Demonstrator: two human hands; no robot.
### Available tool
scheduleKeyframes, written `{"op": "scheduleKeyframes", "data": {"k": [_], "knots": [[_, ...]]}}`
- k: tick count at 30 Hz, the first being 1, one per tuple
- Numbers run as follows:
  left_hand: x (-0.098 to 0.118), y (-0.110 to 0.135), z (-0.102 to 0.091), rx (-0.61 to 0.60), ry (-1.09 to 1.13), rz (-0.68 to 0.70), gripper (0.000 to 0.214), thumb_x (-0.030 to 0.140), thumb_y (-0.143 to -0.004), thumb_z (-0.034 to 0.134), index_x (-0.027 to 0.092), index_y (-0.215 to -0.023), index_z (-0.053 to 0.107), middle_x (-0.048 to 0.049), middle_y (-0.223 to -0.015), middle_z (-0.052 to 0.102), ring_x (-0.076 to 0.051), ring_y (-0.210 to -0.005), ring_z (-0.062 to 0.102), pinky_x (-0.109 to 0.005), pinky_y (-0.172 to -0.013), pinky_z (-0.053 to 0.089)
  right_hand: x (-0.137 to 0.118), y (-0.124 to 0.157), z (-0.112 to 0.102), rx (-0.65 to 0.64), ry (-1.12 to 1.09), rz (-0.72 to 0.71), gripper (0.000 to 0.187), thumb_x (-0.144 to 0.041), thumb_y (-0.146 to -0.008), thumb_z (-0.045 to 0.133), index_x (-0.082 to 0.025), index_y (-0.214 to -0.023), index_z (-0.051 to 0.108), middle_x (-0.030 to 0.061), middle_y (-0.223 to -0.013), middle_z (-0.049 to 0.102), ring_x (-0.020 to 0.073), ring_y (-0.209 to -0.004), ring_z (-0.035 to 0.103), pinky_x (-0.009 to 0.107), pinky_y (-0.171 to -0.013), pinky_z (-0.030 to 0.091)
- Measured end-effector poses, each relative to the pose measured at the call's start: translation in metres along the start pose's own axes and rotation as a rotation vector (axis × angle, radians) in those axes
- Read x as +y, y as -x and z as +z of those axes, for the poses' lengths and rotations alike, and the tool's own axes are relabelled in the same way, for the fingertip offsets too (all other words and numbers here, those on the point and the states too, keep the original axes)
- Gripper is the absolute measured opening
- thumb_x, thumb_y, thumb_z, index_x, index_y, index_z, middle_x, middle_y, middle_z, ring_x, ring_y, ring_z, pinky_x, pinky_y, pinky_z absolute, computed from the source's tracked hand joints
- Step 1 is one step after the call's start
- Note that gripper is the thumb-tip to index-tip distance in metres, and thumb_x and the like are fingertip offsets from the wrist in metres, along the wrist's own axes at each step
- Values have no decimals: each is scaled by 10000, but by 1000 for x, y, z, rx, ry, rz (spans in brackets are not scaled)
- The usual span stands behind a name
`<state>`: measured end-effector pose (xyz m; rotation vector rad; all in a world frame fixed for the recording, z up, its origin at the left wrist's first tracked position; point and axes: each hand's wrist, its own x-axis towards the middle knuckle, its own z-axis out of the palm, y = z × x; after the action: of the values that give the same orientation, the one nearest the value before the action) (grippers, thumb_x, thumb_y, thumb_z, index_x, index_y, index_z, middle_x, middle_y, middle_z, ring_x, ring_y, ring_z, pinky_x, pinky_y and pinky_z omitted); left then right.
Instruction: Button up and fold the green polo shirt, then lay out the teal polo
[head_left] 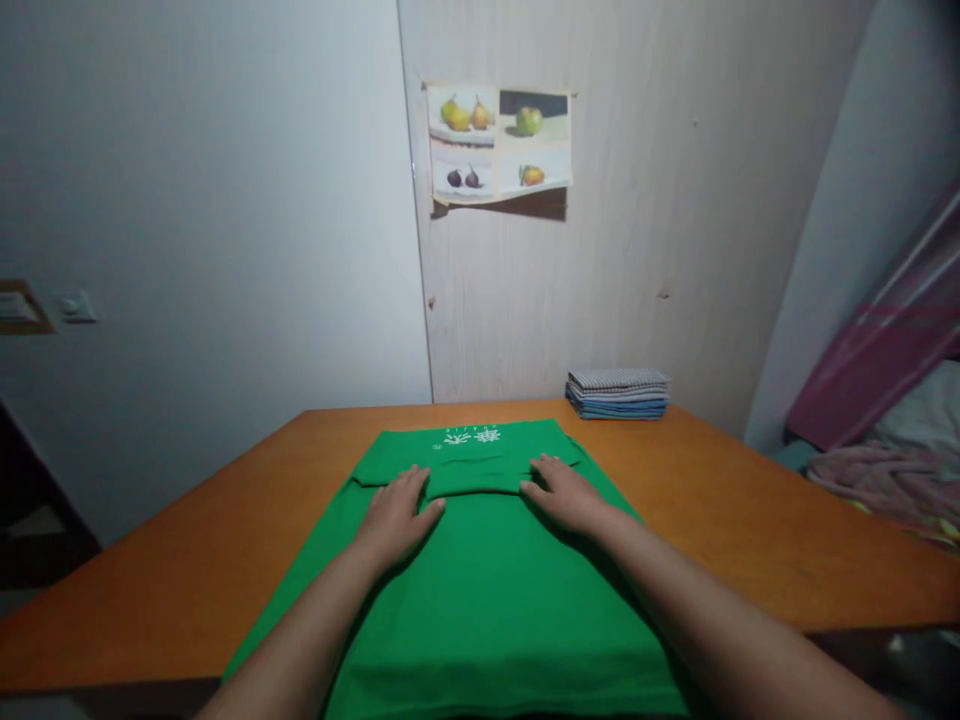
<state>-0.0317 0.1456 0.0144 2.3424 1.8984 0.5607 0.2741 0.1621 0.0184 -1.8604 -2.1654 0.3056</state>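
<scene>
One green cloth [487, 565] — folded over, white-lettered

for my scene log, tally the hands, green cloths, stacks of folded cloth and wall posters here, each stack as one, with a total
Hands: 2, left hand and right hand
Green cloth: 1, under both hands
Stack of folded cloth: 1, at the table's far edge
Wall poster: 1
Total: 5

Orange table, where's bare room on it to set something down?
Bare tabletop lies left of the green shirt, and right of it, this side of the folded cloths. The middle is crowded: shirt, left hand, right hand.
</scene>
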Motion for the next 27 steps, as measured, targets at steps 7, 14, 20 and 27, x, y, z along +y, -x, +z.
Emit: {"op": "scheduleKeyframes", "data": {"k": [7,14,20,27], "knots": [[-48,68,-33,213,163,-111,619,603,-883,447,139,-1222,677,-154,-1260,699,-317,-1194,636,-436,-1039,492,28,78,-17,235,-45,-18,495,-476,-982,402,-191,-1289,666,118,-1313,676,272,-1195,608,360,-1002,438],[-30,137,-33,262,84,115,431,556,-930,470,257,-1119,716,-71,-1197,731,-265,-1163,636,-403,-1063,460,21,153,-5,212,-39,-314,445,-512,-999,392,-231,-1143,706,105,-1129,713,260,-1070,613,372,-961,443],[-40,155,-26,434,-57,-130,522,552,-933,391,183,-1185,662,-131,-1234,683,-294,-1183,601,-428,-1067,444,44,161,-3,365,74,-37,471,-509,-979,408,-198,-1216,670,135,-1194,688,294,-1128,601,406,-962,445],[-52,177,-33,557,-97,-452,636,588,-886,347,115,-1207,625,-188,-1101,648,-354,-1155,578,-482,-1007,477,70,172,-25,285,276,318,482,-564,-913,486,-171,-1110,683,208,-1102,680,377,-1057,627,459,-808,475]]}}
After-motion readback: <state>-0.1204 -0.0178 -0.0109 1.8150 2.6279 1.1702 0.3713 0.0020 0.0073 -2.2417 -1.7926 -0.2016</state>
